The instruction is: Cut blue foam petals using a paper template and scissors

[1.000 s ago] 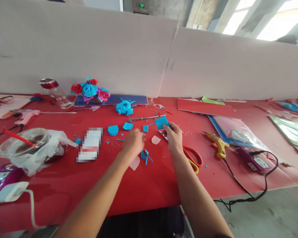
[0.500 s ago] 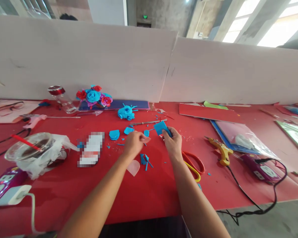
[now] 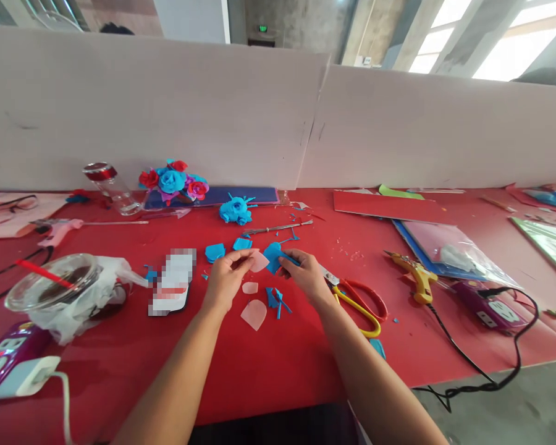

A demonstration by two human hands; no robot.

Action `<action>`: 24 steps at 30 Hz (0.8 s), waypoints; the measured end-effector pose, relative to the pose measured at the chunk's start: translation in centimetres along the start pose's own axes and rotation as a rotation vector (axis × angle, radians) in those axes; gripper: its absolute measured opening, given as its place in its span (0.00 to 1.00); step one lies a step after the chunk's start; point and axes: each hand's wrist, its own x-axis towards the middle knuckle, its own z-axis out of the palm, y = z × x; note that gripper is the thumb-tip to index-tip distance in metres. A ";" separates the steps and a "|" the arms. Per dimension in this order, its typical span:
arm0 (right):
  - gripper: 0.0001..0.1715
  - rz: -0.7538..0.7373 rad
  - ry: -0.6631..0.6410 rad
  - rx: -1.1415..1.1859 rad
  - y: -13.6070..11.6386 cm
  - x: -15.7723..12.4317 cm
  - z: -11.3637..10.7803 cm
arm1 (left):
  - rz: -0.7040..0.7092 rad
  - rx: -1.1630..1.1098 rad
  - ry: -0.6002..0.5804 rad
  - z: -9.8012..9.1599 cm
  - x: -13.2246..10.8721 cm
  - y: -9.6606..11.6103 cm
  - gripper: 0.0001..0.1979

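Note:
My left hand (image 3: 225,281) pinches a pale pink petal-shaped piece of paper (image 3: 259,261) between thumb and fingers. Close beside its tip is a piece of blue crepe paper (image 3: 273,256), which my right hand (image 3: 304,273) grips. Below the hands, a small pink paper piece (image 3: 250,287) and a larger pink petal shape (image 3: 254,314) lie on the red tabletop (image 3: 264,371). Blue paper scraps (image 3: 278,300) rest to their right. Scissors (image 3: 373,329) with red and yellow handles lie by my right wrist, their blades partly hidden. Blue cut pieces (image 3: 215,252) are beyond my left hand.
Behind lie a blue paper flower (image 3: 235,211), a wire bundle (image 3: 278,228) and a flower bouquet (image 3: 173,181). To the left are a phone (image 3: 173,281), a bagged cup (image 3: 74,290) and a pink glue gun (image 3: 60,233); to the right, a yellow glue gun (image 3: 414,276) with its cord.
My right hand has come left and down with the blue paper, and my left hand has shifted left. The pink and blue papers are now close together. More of the scissors shows.

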 end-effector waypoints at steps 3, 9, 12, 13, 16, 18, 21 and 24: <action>0.12 0.006 -0.061 0.047 -0.2 -0.3 0.6 | 0.003 0.013 0.038 0.5 -0.2 0.0 0.11; 0.12 0.051 -0.096 0.144 -0.6 -0.8 1.3 | 0.031 0.013 0.152 1.1 -0.2 -0.8 0.09; 0.13 0.015 -0.090 0.162 -0.6 -0.8 1.1 | -0.068 -0.124 0.080 1.2 -0.1 -0.9 0.11; 0.12 0.006 -0.097 0.167 -0.5 -0.8 1.1 | -0.090 -0.142 0.066 1.2 -0.1 -0.8 0.12; 0.11 0.011 -0.114 0.174 -0.6 -0.8 1.0 | -0.096 -0.157 0.060 1.3 -0.2 -0.6 0.12; 0.10 0.017 -0.110 0.168 -0.7 -0.9 1.1 | -0.081 -0.165 0.059 1.3 -0.2 -0.5 0.12; 0.10 0.022 -0.106 0.162 -0.8 -1.0 1.2 | -0.061 -0.164 0.064 1.2 -0.3 -0.5 0.12; 0.11 0.026 -0.112 0.161 -0.8 -0.9 1.1 | -0.030 -0.148 0.071 1.3 -0.3 -0.7 0.12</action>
